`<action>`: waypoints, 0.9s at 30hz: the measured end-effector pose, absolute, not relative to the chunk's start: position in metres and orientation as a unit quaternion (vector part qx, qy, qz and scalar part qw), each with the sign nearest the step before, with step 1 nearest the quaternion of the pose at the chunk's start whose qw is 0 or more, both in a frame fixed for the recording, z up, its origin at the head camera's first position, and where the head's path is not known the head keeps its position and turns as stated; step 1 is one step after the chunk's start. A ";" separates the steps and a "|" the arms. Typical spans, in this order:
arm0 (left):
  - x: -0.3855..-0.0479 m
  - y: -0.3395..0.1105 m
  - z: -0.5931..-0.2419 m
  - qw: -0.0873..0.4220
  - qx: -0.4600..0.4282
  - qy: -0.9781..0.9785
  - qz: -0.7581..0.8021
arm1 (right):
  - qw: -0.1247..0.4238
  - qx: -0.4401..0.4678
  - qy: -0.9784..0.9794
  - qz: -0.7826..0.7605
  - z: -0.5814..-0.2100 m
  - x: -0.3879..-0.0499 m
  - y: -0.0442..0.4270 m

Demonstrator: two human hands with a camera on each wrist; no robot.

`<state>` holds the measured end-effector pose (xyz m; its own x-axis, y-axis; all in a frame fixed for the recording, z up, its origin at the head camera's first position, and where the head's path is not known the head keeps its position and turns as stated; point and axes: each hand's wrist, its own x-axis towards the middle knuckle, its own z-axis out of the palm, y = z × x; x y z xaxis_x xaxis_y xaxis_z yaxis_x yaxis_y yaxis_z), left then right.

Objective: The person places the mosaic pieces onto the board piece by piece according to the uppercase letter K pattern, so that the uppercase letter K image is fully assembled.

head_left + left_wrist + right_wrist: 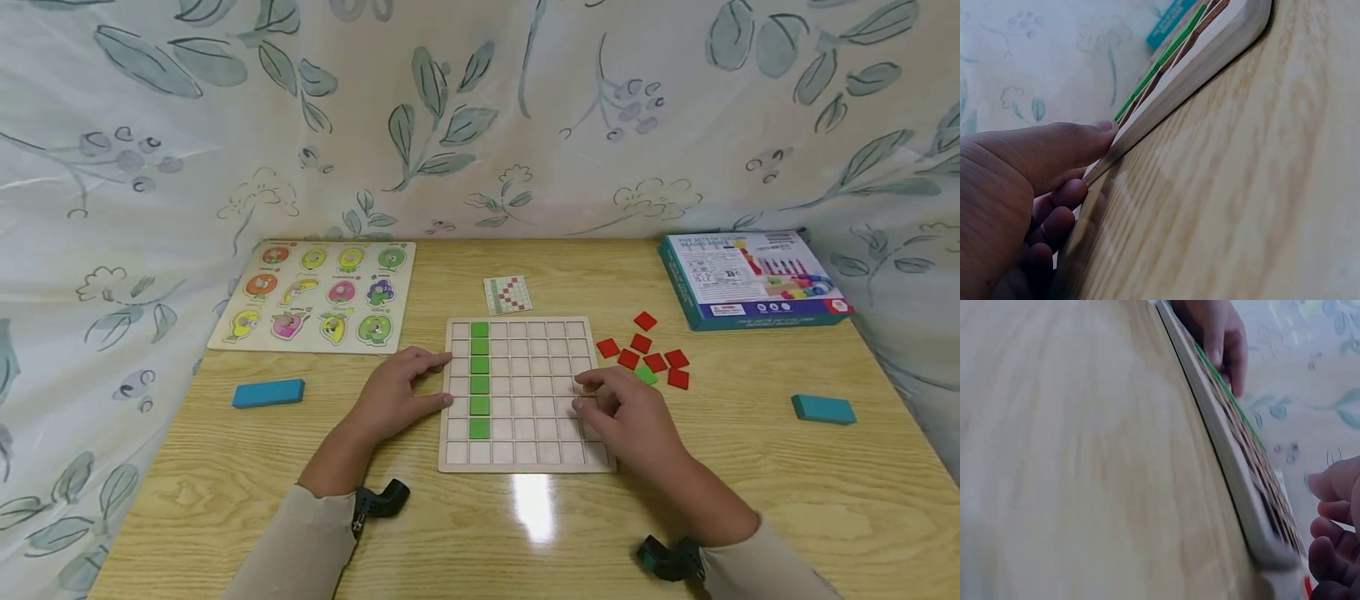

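Observation:
A wooden grid board (528, 468) lies on the table, with several green square tiles (479, 384) lined up down its second column from the left. My left hand (393, 396) touches the board's left edge with thumb and index finger spread apart; its thumb (1094, 134) rests against the rim in the left wrist view. Over the board's right side hovers my right hand (633, 417), fingers loosely bent, nothing visible between them. Right of the board, several red tiles (655, 362) lie scattered around a loose green tile (645, 375).
Behind the board lies a small pattern card (507, 295). A fruit picture board (315, 296) is at the back left, a boxed set (753, 279) at the back right. Blue blocks flank the sides, one left (268, 393), one right (823, 409). A patterned cloth (480, 125) hangs behind.

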<state>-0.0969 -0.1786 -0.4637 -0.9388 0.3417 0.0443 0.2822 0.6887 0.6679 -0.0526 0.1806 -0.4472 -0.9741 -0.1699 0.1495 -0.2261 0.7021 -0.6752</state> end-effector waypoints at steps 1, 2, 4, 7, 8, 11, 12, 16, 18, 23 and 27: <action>-0.097 -0.179 -0.464 0.043 0.169 0.918 0.357 | 0.037 0.098 -0.923 0.370 -0.448 -0.053 0.185; -0.097 -0.179 -0.464 0.044 0.168 0.918 0.358 | 0.037 0.088 -0.925 0.367 -0.449 -0.053 0.189; -0.096 -0.179 -0.464 0.041 0.171 0.917 0.358 | 0.041 0.069 -0.928 0.364 -0.450 -0.054 0.198; -0.096 -0.179 -0.463 0.039 0.173 0.916 0.361 | 0.057 0.051 -0.931 0.356 -0.452 -0.055 0.210; -0.096 -0.180 -0.463 0.039 0.174 0.915 0.361 | 0.064 0.046 -0.931 0.356 -0.452 -0.056 0.213; -0.097 -0.180 -0.464 0.040 0.173 0.915 0.362 | 0.083 0.033 -0.933 0.350 -0.452 -0.056 0.223; -0.097 -0.180 -0.464 0.040 0.173 0.915 0.361 | 0.088 0.027 -0.933 0.347 -0.452 -0.057 0.226; -0.097 -0.180 -0.465 0.041 0.173 0.916 0.360 | 0.100 0.001 -0.937 0.334 -0.451 -0.058 0.236; -0.097 -0.180 -0.465 0.038 0.175 0.916 0.359 | 0.100 -0.012 -0.938 0.331 -0.451 -0.059 0.240; -0.097 -0.180 -0.465 0.035 0.179 0.915 0.359 | 0.087 -0.030 -0.942 0.324 -0.453 -0.061 0.244; -0.097 -0.180 -0.464 0.038 0.177 0.915 0.362 | 0.078 -0.035 -0.945 0.316 -0.454 -0.062 0.243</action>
<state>-0.0966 -0.1800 -0.4643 -0.9346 0.3508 0.0582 0.2957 0.6760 0.6750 -0.0622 0.2434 -0.4540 -0.9853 0.1165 0.1252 0.0177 0.7977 -0.6028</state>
